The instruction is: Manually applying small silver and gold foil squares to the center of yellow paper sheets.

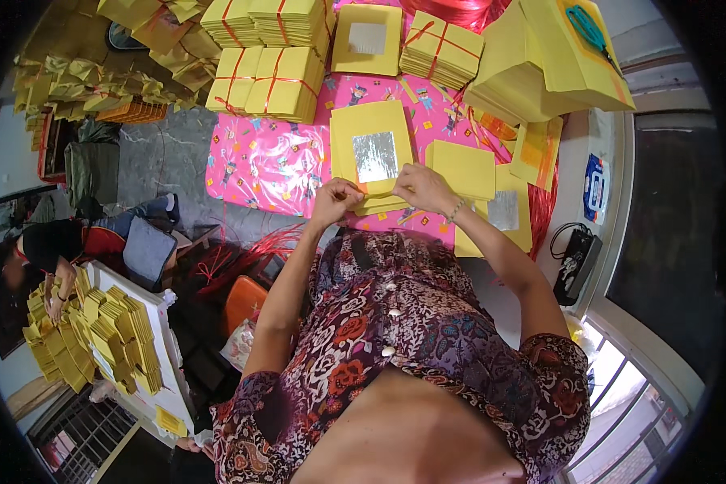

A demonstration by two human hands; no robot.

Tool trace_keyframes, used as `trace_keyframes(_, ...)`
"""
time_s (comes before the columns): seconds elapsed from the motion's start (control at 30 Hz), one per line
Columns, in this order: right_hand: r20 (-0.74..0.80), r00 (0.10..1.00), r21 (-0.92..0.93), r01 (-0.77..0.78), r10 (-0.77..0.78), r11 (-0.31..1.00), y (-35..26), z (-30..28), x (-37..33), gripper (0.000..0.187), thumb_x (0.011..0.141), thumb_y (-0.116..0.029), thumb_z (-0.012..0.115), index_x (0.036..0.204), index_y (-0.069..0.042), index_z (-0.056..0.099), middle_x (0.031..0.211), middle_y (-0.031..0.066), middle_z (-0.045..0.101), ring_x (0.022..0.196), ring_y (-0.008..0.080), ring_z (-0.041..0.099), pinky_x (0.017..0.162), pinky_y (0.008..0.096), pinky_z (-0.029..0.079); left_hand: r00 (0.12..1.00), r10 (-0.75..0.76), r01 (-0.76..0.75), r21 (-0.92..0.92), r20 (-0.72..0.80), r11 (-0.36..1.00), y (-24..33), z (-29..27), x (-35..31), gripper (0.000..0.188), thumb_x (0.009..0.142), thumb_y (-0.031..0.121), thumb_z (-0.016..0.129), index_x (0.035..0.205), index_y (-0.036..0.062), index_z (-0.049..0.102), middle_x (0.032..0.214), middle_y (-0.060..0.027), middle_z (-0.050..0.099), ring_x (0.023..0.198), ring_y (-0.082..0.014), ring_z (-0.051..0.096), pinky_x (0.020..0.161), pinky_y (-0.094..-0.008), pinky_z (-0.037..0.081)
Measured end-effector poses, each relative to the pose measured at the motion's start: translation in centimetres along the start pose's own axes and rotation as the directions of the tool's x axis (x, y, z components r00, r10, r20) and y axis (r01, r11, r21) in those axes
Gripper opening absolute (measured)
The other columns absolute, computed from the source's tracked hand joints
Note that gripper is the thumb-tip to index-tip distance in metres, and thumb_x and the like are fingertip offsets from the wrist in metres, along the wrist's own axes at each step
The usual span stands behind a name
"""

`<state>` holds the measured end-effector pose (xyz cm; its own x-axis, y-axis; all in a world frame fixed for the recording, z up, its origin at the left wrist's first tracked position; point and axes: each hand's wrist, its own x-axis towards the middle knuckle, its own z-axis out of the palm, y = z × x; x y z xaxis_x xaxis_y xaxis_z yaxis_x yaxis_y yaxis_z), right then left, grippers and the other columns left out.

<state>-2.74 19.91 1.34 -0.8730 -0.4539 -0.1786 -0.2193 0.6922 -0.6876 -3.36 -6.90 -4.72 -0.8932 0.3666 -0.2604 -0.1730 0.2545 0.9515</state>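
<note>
A stack of yellow paper sheets (347, 133) lies in front of me, with a silver foil square (376, 157) on its top sheet. At the near left corner of that sheet, my left hand (336, 202) is closed in a pinch on the paper's edge. My right hand (424, 190), a bracelet at its wrist, pinches the same near edge farther right. A narrow orange strip shows along the edge between the fingers. My fingertips partly hide the edge, so how far it is folded is unclear.
A pink patterned cover (274, 165) lies over the table. Bundles of yellow paper (270, 81) tied with red ribbon stand at the back. Teal-handled scissors (586, 31) rest on yellow paper at the far right. Another person (60, 266) handles yellow stacks on a white table (163, 323) at left.
</note>
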Motion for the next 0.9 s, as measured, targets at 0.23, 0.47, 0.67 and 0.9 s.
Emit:
trace_keyframes(0.23,0.005,1.000,-0.017,-0.017,0.017,1.000,0.1,0.2,0.0,0.024,0.086,-0.027,0.065,0.081,-0.004,0.070,0.087,0.0087,0.062,0.090,0.0268,0.059,0.080,0.0389,0.047,0.999,-0.028,0.028,0.007,0.019,1.000,0.6,0.0,-0.2,0.011,0.078,0.014,0.078,0.083,0.0049,0.075,0.087,-0.0045,0.066,0.077,-0.0114,0.061,0.068,-0.0254,0.049)
trace_keyframes(0.47,-0.039,0.999,0.017,-0.018,0.018,1.000,0.1,0.4,-0.2,0.026,0.085,-0.029,0.066,0.078,-0.005,0.069,0.086,0.0088,0.061,0.087,0.0274,0.059,0.078,0.0389,0.047,0.999,-0.037,0.036,0.031,0.009,0.999,0.7,0.2,-0.1,0.008,0.078,0.011,0.077,0.082,0.0046,0.075,0.083,-0.0034,0.065,0.074,-0.0108,0.060,0.066,-0.0253,0.048)
trace_keyframes(0.67,-0.056,0.998,0.008,-0.018,0.019,1.000,0.3,0.4,-0.2,0.026,0.086,-0.029,0.065,0.077,-0.006,0.070,0.086,0.0079,0.061,0.087,0.0266,0.059,0.077,0.0384,0.048,1.000,-0.017,0.017,0.015,0.003,1.000,1.3,0.3,0.1,0.008,0.078,0.012,0.076,0.079,0.0043,0.074,0.080,-0.0030,0.065,0.071,-0.0108,0.060,0.063,-0.0258,0.048)
trace_keyframes(0.9,-0.070,0.992,-0.189,0.090,-0.105,0.978,-0.7,0.3,0.1,0.023,0.090,-0.027,0.060,0.084,-0.005,0.061,0.083,0.0095,0.059,0.085,0.0285,0.061,0.074,0.0404,0.050,0.999,-0.024,0.026,0.041,-0.030,0.999,0.4,-0.1,-0.4,0.013,0.079,0.014,0.076,0.086,0.0041,0.072,0.083,-0.0051,0.065,0.073,-0.0126,0.060,0.063,-0.0274,0.047)
